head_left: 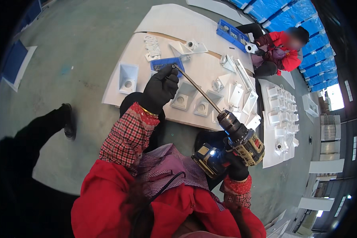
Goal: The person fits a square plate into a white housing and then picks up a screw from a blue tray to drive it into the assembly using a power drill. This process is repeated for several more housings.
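Above a white board (194, 67) of brackets, the gloved left hand (160, 88) apparently pinches the long bit (198, 90); the right hand (235, 162) grips the cordless drill (238, 144).

The right hand (236, 164) is mostly hidden behind the drill (234, 146). Contents of the blue bin (166, 63) by the board's far edge are too small to tell.
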A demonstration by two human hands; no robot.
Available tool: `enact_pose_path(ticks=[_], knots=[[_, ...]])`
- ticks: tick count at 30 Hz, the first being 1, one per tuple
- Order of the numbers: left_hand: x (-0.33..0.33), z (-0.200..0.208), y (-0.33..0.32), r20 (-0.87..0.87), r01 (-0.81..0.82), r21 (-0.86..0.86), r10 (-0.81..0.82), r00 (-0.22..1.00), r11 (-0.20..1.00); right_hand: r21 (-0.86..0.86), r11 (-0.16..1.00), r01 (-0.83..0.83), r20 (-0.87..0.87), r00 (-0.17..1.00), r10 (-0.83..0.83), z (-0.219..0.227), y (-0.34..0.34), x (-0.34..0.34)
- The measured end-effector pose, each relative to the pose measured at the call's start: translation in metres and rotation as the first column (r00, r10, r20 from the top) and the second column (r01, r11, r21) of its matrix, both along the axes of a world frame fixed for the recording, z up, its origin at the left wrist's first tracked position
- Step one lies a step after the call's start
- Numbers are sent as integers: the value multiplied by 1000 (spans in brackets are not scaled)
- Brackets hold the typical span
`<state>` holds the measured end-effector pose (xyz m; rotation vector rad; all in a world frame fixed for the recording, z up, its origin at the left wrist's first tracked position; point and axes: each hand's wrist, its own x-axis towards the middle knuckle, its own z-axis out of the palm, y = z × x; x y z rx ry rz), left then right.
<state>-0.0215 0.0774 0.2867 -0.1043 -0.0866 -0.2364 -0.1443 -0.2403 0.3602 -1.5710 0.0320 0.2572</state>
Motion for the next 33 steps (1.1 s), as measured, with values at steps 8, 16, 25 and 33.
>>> enact_pose_path(ticks=[8, 16, 25, 33], knots=[[-23, 8, 12, 20, 6, -36, -5, 1000, 999, 7, 999, -45, 35, 998, 45, 3, 2, -19], [-40, 11, 23, 66, 112, -115, -104, 992, 987, 108, 972, -211, 22, 977, 210, 16, 6, -29], [-70, 22, 19, -18, -125, 211, 132, 991, 969, 38, 981, -192, 71, 979, 189, -9, -17, -34], [-90, -8, 33, -91, -125, 352, 166, 982, 927, -36, 945, -327, 39, 944, 328, 0, -27, -39]])
